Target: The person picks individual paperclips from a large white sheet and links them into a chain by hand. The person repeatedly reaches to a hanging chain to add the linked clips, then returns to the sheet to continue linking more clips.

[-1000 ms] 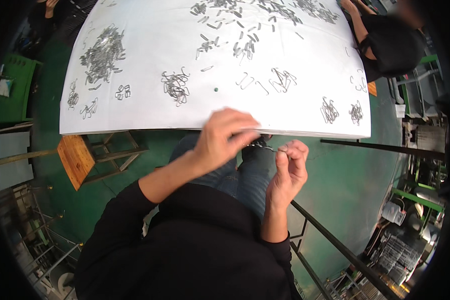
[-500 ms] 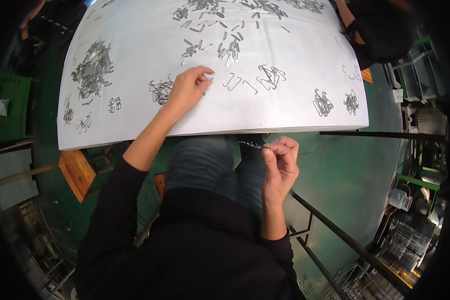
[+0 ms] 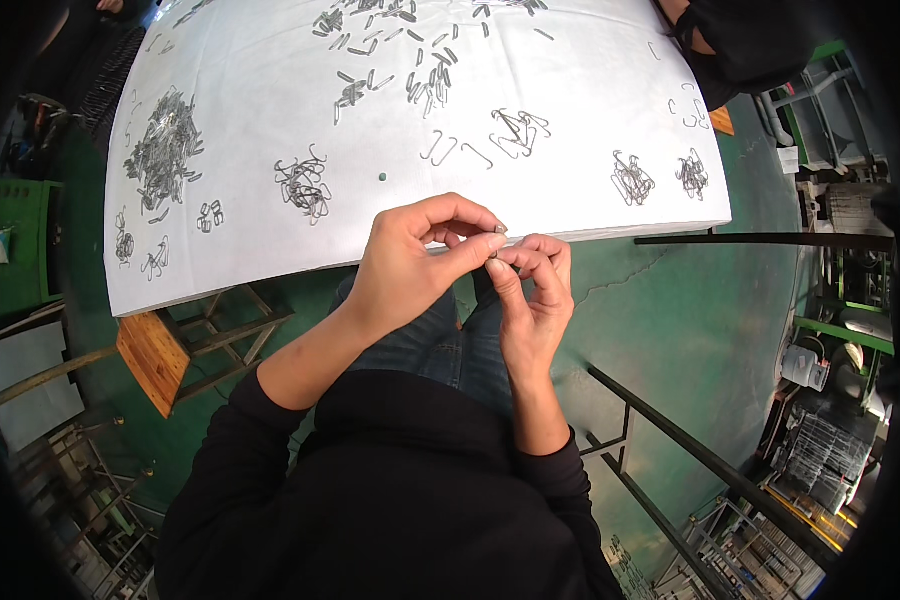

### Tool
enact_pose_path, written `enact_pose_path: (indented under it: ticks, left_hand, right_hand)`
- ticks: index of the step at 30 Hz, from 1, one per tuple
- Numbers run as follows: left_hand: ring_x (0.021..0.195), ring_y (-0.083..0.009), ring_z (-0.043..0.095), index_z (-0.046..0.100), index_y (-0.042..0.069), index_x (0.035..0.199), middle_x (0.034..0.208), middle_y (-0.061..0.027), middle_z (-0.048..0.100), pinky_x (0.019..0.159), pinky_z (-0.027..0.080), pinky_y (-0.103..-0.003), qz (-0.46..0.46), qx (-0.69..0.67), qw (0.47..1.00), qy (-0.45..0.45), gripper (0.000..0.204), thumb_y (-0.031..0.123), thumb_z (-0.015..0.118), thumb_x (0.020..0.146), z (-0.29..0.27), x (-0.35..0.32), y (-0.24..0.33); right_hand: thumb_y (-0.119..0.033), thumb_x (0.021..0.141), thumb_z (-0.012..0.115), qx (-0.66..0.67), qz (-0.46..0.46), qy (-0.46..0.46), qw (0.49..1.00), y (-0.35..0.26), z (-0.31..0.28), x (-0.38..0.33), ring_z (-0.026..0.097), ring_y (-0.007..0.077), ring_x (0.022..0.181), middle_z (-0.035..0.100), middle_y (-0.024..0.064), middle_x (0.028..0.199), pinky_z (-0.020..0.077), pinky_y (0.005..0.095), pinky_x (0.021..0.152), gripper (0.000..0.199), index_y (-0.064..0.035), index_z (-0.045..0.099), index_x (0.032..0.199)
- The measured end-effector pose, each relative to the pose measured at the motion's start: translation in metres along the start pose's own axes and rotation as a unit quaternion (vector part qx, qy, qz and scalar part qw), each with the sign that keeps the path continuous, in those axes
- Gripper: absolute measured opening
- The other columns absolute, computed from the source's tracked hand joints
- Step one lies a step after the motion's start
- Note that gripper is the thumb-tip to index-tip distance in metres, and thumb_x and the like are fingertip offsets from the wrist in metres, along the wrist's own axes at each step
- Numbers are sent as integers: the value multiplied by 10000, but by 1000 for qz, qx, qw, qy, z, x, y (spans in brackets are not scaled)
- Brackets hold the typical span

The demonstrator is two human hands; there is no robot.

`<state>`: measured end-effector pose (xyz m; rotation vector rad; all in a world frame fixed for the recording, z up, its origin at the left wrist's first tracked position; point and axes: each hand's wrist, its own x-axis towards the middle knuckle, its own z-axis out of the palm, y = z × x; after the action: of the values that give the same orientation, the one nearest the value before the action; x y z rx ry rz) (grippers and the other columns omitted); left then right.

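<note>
My left hand (image 3: 415, 255) and my right hand (image 3: 535, 295) meet at the fingertips just off the table's near edge. Each is closed in a pinch. A small metal piece (image 3: 501, 229) peeks out at the left fingertips; the fingers cover most of it. Something small and dark shows at my right thumb tip, too little to name. Beyond the hands, a pile of bent wire hooks (image 3: 303, 186) lies to the left. Loose wire hooks (image 3: 517, 133) lie farther off, and a small green bead-like dot (image 3: 382, 177) rests between them.
The white-covered table (image 3: 240, 240) carries a large heap of metal links (image 3: 165, 150) at left and smaller hook piles (image 3: 632, 180) at right. Another person's arm (image 3: 695, 40) is at the far right corner. A wooden stool (image 3: 153, 362) stands below the left edge.
My left hand has come back from the table by the hook pile to meet my right hand, which has risen slightly. The table appears shifted a little to the left.
</note>
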<state>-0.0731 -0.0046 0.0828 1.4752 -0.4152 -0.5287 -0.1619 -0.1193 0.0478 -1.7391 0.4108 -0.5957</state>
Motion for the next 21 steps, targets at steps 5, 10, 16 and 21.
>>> enact_pose_path:
  ticks: [5,10,16,21]
  left_hand:
    - [808,-95,582,649,2,879,886,-51,648,703,452,-229,78,62,995,8,96,-2,667,786,1,-6,-5]
    - [759,-103,560,656,17,851,864,-51,651,673,437,-232,117,92,989,13,92,-15,680,768,2,-8,-12]
    - [729,-106,556,664,14,840,838,-58,658,669,445,-232,107,98,989,13,86,-15,690,764,5,-13,-14]
    - [702,-135,603,675,47,845,802,-44,671,608,453,-254,114,102,988,30,97,22,708,758,5,-15,-15]
  right_hand:
    - [-72,775,705,-21,0,-27,999,7,-6,-1,504,160,850,526,45,890,416,272,725,85,-42,661,840]
    - [-112,829,645,-30,11,-69,997,25,-26,30,549,149,773,591,59,857,421,259,652,80,-33,640,842]
    - [-154,798,668,-326,-38,-112,938,66,-11,130,589,249,744,597,91,853,466,360,653,121,-44,662,847]
    - [-142,811,633,-480,-69,-202,851,78,10,161,606,299,789,604,95,897,487,399,699,109,-35,627,825]
